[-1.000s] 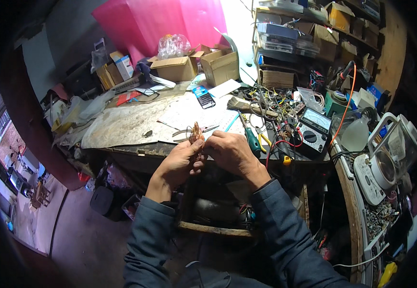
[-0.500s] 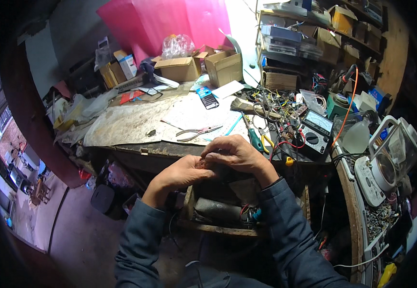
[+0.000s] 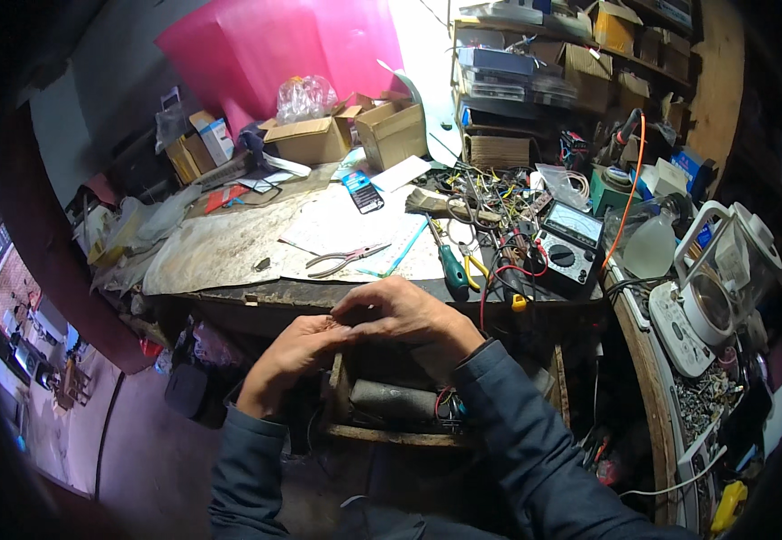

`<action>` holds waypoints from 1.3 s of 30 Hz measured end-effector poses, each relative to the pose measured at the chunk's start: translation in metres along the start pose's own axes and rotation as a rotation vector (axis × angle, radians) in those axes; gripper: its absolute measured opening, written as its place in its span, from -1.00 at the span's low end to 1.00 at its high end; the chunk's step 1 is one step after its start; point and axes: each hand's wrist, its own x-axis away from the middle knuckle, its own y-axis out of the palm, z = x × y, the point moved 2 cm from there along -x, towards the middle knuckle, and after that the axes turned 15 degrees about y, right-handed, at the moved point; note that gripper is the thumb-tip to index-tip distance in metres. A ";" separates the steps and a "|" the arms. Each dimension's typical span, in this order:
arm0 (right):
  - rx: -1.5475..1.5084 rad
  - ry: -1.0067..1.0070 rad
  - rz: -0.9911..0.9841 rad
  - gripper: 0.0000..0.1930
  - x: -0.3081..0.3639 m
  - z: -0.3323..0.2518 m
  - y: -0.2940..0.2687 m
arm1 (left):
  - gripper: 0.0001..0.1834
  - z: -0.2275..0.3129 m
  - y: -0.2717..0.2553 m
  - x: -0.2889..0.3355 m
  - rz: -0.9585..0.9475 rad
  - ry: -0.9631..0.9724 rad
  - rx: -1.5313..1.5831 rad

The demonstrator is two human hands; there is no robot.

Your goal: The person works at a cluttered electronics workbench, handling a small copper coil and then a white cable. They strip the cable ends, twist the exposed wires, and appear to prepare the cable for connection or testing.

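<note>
My left hand (image 3: 296,354) and my right hand (image 3: 409,317) meet in front of the workbench edge, above an open wooden drawer (image 3: 400,438). Their fingertips come together around something small and brownish, mostly hidden by the fingers, so its kind cannot be made out. The right fingers arch over it while the left fingers and thumb pinch from the other side. Inside the drawer lie a grey cylinder (image 3: 395,399) and some wires. Beyond the hands, pliers (image 3: 348,259) rest on the paper-covered bench, with a green-handled screwdriver (image 3: 451,268) to their right.
An analog multimeter (image 3: 569,250) stands at the right, before a tangle of wires and a brush (image 3: 454,207). Cardboard boxes (image 3: 391,132) sit at the back. A white appliance (image 3: 683,328) and loose small parts (image 3: 710,409) occupy the right side bench.
The whole view has shifted, so the bench things appear farther left. My right fingers have arched up more, leaving a gap beneath them; both hands stay together.
</note>
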 end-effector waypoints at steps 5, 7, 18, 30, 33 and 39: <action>0.006 -0.041 0.008 -0.72 -0.007 0.006 0.012 | -0.76 0.003 -0.003 0.014 0.003 -0.074 0.116; 0.004 -0.010 0.031 -0.76 -0.007 0.006 0.011 | -0.78 0.009 -0.002 0.015 -0.060 -0.099 0.081; -0.147 0.222 0.017 -0.87 -0.004 0.009 0.000 | -0.59 0.019 0.028 0.010 -0.051 0.302 -1.114; -0.294 -0.102 -0.143 -0.57 0.001 -0.003 0.000 | -0.83 0.007 0.000 0.013 -0.134 -0.018 0.071; -0.198 0.022 -0.141 -0.66 0.007 0.003 -0.010 | -0.71 -0.001 0.002 0.003 -0.171 -0.056 0.087; -0.214 -0.133 -0.097 -0.81 -0.007 -0.011 0.010 | -0.74 -0.009 -0.001 0.026 -0.071 0.107 0.066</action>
